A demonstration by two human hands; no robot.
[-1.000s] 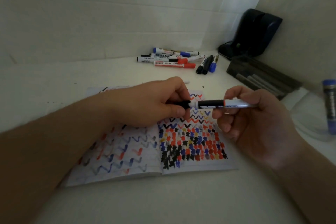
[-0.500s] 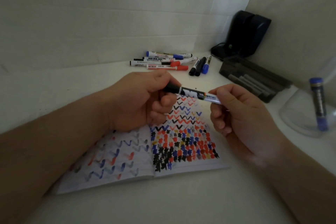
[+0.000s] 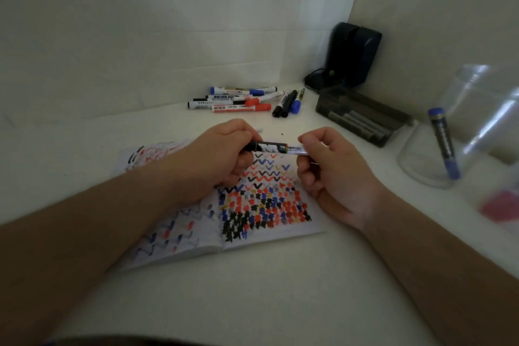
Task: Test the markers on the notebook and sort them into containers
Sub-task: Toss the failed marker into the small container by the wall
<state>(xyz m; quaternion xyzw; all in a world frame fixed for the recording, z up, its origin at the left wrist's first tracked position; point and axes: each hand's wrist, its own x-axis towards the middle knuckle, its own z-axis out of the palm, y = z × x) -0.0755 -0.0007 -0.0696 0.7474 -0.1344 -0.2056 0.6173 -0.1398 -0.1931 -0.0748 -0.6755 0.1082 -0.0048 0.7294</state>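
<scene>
Marker (image 3: 276, 148): black-capped, held level above the open notebook (image 3: 261, 202).
Left hand (image 3: 222, 154): fingers curled round the cap end.
Right hand (image 3: 334, 168): pinching the barrel end.

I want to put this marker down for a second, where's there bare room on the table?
Bare table runs along the near side, in front of the notebook, and at far left behind it. It is crowded at the back by the loose markers and at right by the dark tray and clear jar.
</scene>
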